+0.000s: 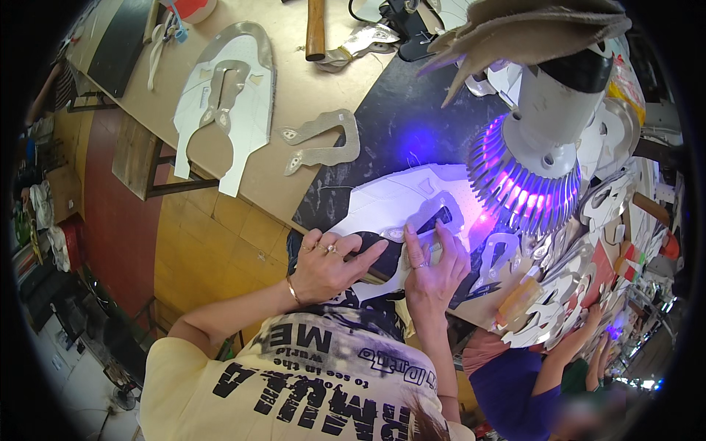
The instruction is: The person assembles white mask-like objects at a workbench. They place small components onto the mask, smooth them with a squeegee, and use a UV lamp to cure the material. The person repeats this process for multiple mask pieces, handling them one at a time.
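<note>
A white shoe upper lies flat on the black board in front of me, under violet light. On it sits a grey U-shaped overlay. My left hand is closed at the upper's left edge, fingers curled and the index stretched over the dark opening. My right hand is closed on the overlay, its fingertips pressing at the lower end and beside the slot. My hands hide part of the upper's lower edge.
Close at right stands a finned lamp glowing violet, with grey-brown material draped on top. Farther off lie a finished-looking upper, a loose U-shaped overlay and a wooden-handled tool. White pieces pile up at right, near a co-worker's arm.
</note>
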